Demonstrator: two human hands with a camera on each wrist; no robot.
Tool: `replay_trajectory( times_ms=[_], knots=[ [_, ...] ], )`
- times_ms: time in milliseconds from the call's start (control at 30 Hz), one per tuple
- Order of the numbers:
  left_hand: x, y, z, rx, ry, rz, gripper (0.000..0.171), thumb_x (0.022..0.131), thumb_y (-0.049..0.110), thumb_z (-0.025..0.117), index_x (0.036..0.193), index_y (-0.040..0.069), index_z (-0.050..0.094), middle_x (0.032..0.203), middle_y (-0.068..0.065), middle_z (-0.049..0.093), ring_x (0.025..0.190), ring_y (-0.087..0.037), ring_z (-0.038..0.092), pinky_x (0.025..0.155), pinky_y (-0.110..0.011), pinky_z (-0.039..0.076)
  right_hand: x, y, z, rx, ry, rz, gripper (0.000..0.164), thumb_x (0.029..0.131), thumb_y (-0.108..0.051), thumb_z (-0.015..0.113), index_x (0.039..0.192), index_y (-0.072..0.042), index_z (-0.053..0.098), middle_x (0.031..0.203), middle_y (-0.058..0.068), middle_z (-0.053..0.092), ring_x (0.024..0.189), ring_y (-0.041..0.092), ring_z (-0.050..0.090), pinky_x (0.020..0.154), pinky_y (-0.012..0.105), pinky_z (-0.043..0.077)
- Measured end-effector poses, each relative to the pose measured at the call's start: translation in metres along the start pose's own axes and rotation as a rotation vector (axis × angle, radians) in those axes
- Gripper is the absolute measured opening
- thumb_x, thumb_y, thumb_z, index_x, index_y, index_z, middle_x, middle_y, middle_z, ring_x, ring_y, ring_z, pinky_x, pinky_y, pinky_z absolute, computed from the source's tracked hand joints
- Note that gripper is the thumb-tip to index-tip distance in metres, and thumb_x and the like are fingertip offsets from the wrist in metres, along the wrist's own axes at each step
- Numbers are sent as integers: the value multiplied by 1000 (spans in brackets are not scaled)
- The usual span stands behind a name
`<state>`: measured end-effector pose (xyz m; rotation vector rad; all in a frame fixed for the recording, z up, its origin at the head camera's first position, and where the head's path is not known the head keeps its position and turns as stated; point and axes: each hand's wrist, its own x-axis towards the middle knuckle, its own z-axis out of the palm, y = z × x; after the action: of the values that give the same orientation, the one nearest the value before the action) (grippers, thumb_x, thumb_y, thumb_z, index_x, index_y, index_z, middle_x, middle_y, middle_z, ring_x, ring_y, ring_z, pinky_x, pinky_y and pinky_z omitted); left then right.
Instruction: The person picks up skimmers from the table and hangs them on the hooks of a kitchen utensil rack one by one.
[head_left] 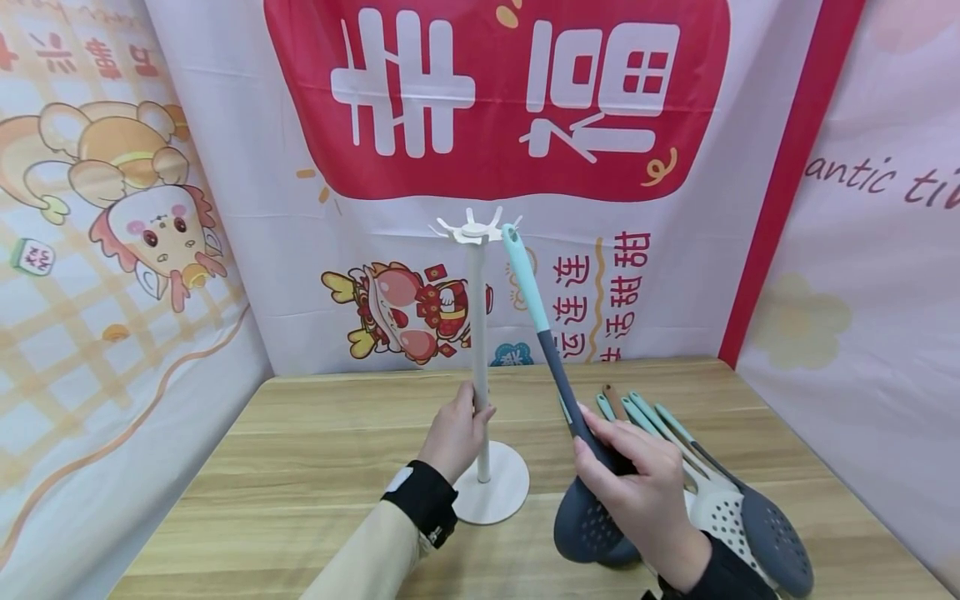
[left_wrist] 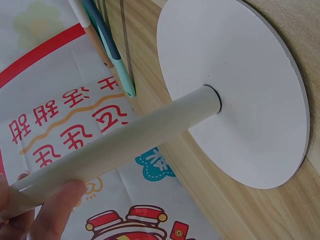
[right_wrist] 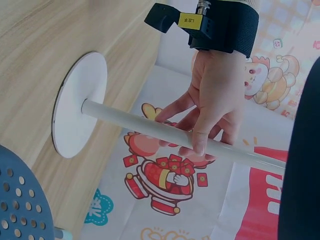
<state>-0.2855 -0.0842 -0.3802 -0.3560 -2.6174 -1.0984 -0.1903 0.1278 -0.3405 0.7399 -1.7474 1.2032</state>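
Note:
A white utensil stand [head_left: 478,317] rises from a round base on the table, with a ring of upturned hooks [head_left: 472,229] at its top. My left hand [head_left: 456,433] grips its pole at mid-height, thumb and fingers around it in the right wrist view. In my right hand [head_left: 645,479] is a skimmer with a teal handle [head_left: 527,279] and a dark grey-blue perforated head [right_wrist: 21,200]. I hold it low on the shaft, head down, handle leaning up and left. The handle's end overlaps the right-hand hooks in the head view.
Right of the stand lies a pile of kitchen utensils with teal and brown handles, among them a white perforated turner [head_left: 723,512] and a dark slotted turner [head_left: 776,533]. Printed cloth [head_left: 300,275] hangs behind and beside the wooden table [head_left: 300,467].

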Motion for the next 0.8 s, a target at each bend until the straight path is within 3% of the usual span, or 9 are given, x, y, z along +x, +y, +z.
replay_trajectory(
  times_ms=[233, 600, 800],
  knots=[
    [1, -1, 0, -1, -5, 1, 27, 102, 17, 56, 122, 1, 49, 109, -19, 68, 99, -32, 70, 85, -51, 59, 0, 1, 3, 6, 5, -21, 35, 69, 18, 71, 103, 7, 74, 97, 15, 76, 88, -6, 69, 79, 12, 55],
    [2, -3, 0, -6, -3, 1, 26, 102, 18, 56, 121, 2, 49, 110, -19, 68, 99, -32, 70, 85, -50, 59, -3, 6, 7, 5, -9, 14, 37, 71, 17, 72, 106, 5, 74, 100, 11, 77, 88, -3, 68, 80, 11, 55],
    [2, -4, 0, -12, -7, -2, 27, 102, 18, 56, 122, 2, 49, 111, -19, 67, 100, -33, 70, 85, -51, 59, -7, 11, 12, -4, -38, 46, 39, 72, 17, 73, 110, 5, 73, 96, 18, 76, 90, -5, 67, 82, 11, 54]
  ],
)
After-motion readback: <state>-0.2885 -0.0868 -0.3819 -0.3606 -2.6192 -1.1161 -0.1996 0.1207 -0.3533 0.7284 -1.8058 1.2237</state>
